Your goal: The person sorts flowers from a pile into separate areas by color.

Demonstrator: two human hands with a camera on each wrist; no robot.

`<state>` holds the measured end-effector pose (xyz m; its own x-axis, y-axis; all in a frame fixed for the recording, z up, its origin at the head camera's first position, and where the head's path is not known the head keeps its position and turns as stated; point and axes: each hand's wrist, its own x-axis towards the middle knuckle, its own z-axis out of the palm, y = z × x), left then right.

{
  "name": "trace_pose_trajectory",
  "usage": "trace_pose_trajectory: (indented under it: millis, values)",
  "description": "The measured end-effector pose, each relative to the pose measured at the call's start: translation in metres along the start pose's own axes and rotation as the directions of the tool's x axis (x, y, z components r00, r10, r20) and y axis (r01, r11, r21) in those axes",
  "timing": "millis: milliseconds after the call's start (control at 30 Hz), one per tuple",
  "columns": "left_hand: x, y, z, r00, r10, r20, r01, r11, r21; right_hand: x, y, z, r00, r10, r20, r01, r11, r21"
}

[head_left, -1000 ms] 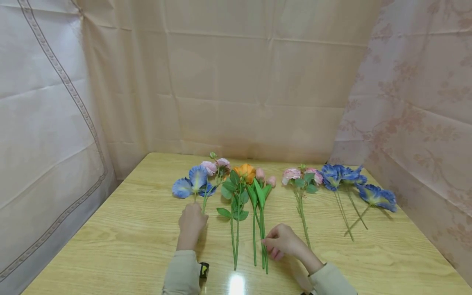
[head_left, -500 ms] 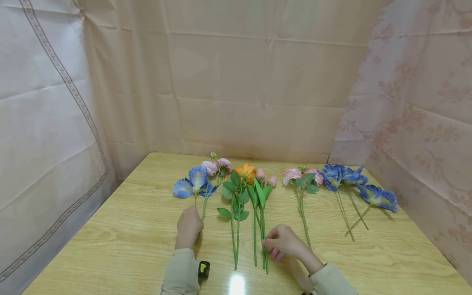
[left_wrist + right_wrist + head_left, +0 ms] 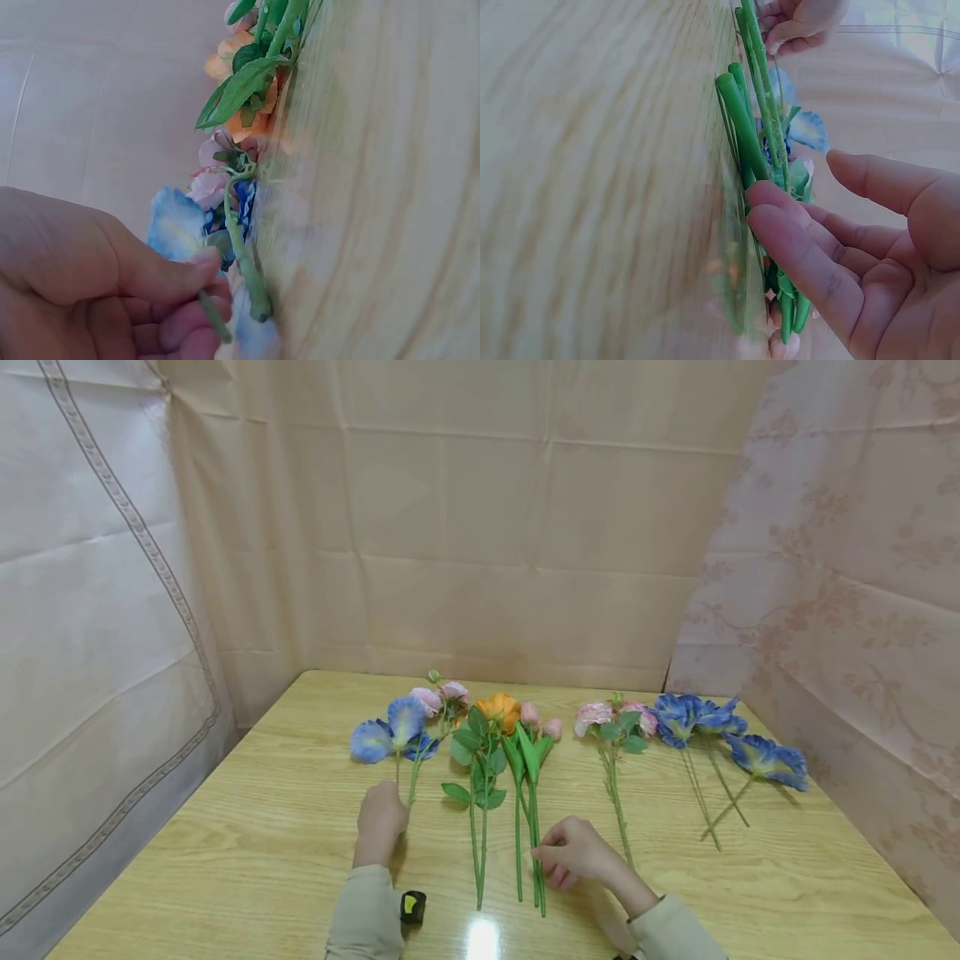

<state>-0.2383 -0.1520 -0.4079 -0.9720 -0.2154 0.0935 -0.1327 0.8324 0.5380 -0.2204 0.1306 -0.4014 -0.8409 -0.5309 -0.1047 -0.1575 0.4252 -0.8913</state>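
My left hand (image 3: 381,817) pinches the thin stem of a blue iris-like flower (image 3: 406,718) between thumb and fingers. In the left wrist view the end of that stem (image 3: 215,316) pokes out below the thumb. A pink flower stem (image 3: 251,281) lies beside it on the table. My right hand (image 3: 573,847) is at the green stems of the pink tulips (image 3: 530,714). In the right wrist view its thumb stands well away from the fingers, and the fingertips are at the tulip stems (image 3: 742,124); whether they touch is hard to tell.
Orange flowers (image 3: 500,710) with leafy stems lie between my hands. Right of them are pink flowers (image 3: 594,717) and several blue flowers (image 3: 768,762). A black and yellow object (image 3: 413,907) is by my left sleeve. Curtains surround the wooden table (image 3: 247,843).
My left hand has drawn slightly left and toward me, away from the pink flower stem. The blue flower has shifted only a little. My right hand has stayed in place.
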Motion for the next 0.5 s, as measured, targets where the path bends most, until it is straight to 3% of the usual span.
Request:
trace_pose_trajectory:
  millis: [200, 333, 500]
  values:
    - [-0.0018, 0.0003, -0.0022, 0.998, -0.008, -0.057, 0.006, 0.999, -0.039, 0.0, -0.0001, -0.0002, 1.0, 0.005, -0.001, -0.005, 1.0, 0.0]
    - [-0.0031, 0.0029, -0.0033, 0.999, -0.016, -0.038, 0.012, 0.996, -0.084, 0.0001, 0.0, 0.0002, 1.0, 0.02, -0.007, -0.02, 1.0, -0.003]
    - [-0.0046, 0.0088, -0.0044, 0.997, 0.051, -0.059, -0.06, 0.986, -0.156, 0.0001, 0.0007, 0.0008, 1.0, 0.026, -0.013, -0.026, 1.0, -0.008]
